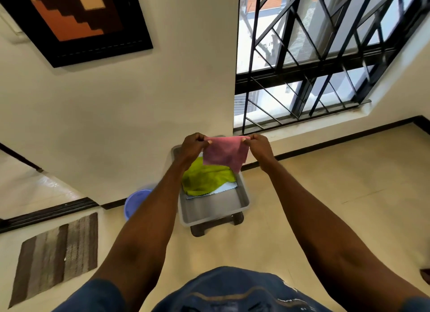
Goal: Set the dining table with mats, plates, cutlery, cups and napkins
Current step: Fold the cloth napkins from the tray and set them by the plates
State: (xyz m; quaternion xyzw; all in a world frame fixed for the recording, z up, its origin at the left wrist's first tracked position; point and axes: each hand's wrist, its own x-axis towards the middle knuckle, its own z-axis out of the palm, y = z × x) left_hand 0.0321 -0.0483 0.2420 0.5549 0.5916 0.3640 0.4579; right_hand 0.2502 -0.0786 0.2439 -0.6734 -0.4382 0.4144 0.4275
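Now my left hand (194,146) and my right hand (258,146) each pinching a top corner of pink napkin (224,154), stretched above grey tray (216,207), green cloth (206,179) inside.

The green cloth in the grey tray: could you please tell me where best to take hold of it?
Pinch the green cloth at a raised fold near its middle, coming from above: it lies crumpled in the grey tray, whose walls block the sides.
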